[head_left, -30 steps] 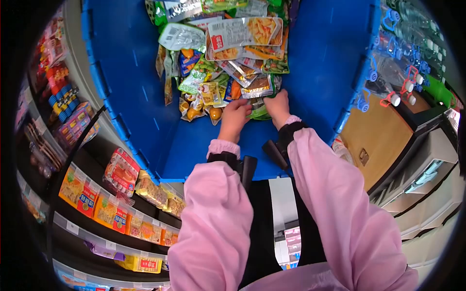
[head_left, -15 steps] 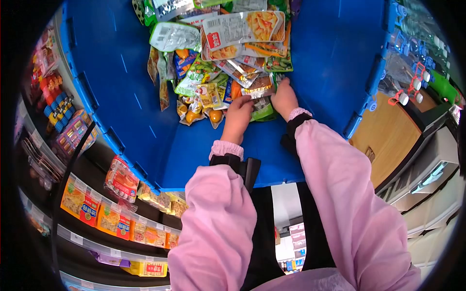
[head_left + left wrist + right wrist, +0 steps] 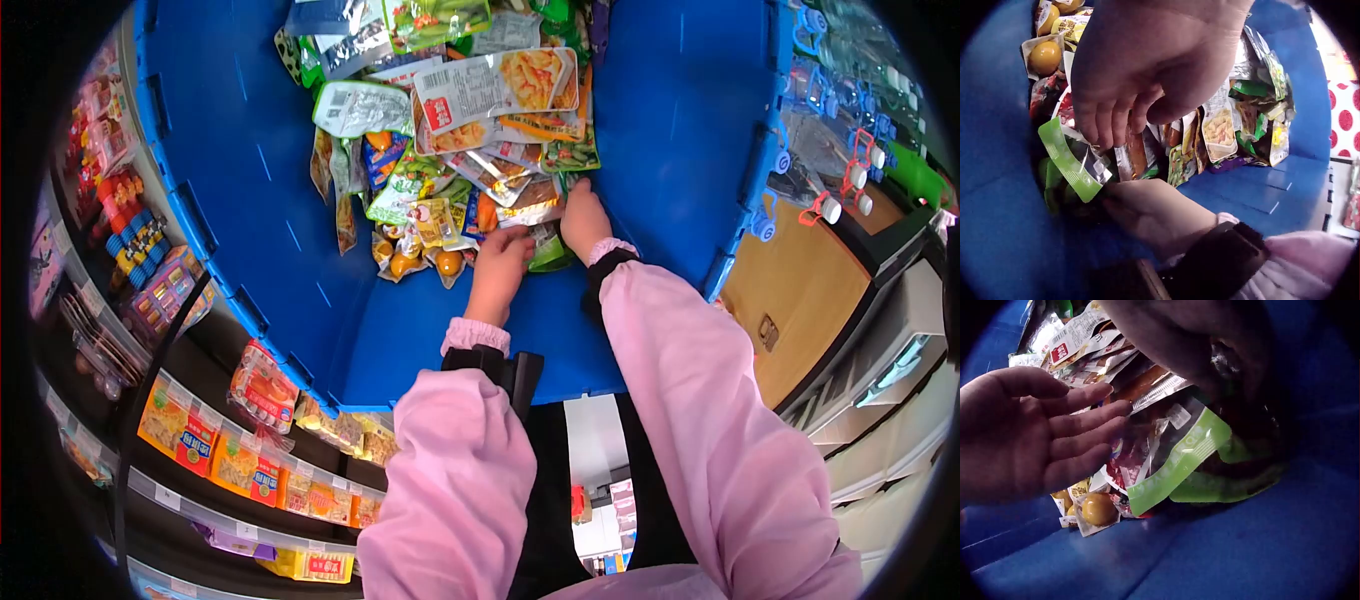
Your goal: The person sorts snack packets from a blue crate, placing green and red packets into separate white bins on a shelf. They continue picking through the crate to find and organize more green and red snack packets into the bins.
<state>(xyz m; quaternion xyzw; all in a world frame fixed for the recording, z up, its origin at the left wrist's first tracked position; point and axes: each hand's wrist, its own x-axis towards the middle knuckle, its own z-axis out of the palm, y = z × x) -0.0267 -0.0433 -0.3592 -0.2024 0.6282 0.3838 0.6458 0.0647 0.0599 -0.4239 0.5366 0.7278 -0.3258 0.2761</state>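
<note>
Inside a blue crate (image 3: 660,200) lies a heap of snack packets. The left hand (image 3: 498,268) is at the heap's near edge, its fingers loosely extended beside a green-edged clear bag (image 3: 1179,462) in the right wrist view. Close by, the right hand (image 3: 584,222) reaches down at the heap's right corner; its fingertips are hidden among the packets, so its hold cannot be told. Between the hands are a silver-brown packet (image 3: 530,203) and the green end of the bag. Wrapped yellow-orange eggs (image 3: 449,262) lie left of the left hand.
Shelves with packaged noodles (image 3: 172,420) and other goods stand along the left. Bottles with blue and red handles (image 3: 822,208) are right of the crate, above a wooden cabinet (image 3: 790,300). The crate's near rim (image 3: 580,394) crosses below the forearms.
The left hand has drawn slightly away from the silver-brown packet, its fingers looser. The right hand stays at the heap's corner. The head view has shifted a little.
</note>
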